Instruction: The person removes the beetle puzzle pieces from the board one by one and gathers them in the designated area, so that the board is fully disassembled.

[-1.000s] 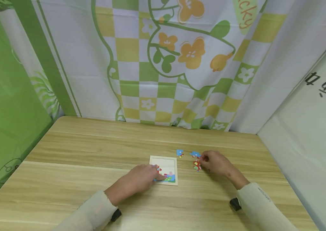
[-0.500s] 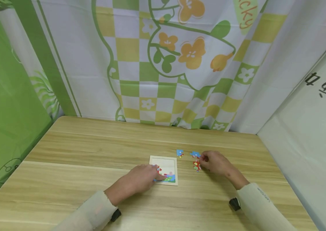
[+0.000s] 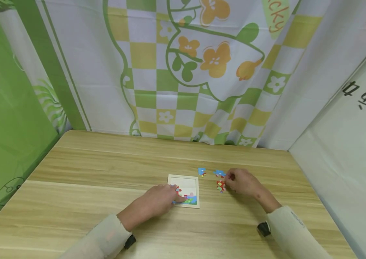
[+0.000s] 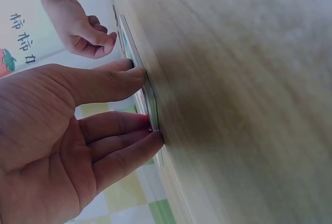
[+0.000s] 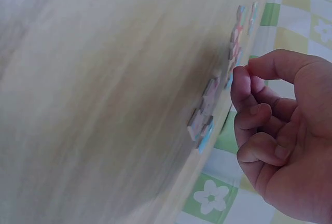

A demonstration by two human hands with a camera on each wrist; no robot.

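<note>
A light wooden puzzle tray (image 3: 197,189) lies on the table, with some colourful pieces fitted along its bottom and left. My left hand (image 3: 157,200) rests on the tray's lower left; in the left wrist view its thumb (image 4: 111,84) and fingers touch the near edge and hide some of the pieces. Just right of the loose red piece (image 3: 220,185) is my right hand (image 3: 243,182). Its fingers are curled, with thumb and index tips together and nothing visible between them in the right wrist view. Two blue jigsaw pieces (image 3: 201,171) lie farther back, one beside the right fingertips.
The wooden table (image 3: 105,162) reaches back to a checked, flowered curtain (image 3: 183,108). A green sheet (image 3: 8,126) hangs at the left, a white printed one (image 3: 348,144) at the right. A black strap (image 3: 263,228) shows at the right cuff.
The right fingertips have shifted very slightly beside the red piece. The left hand and the tray have stayed where they were.
</note>
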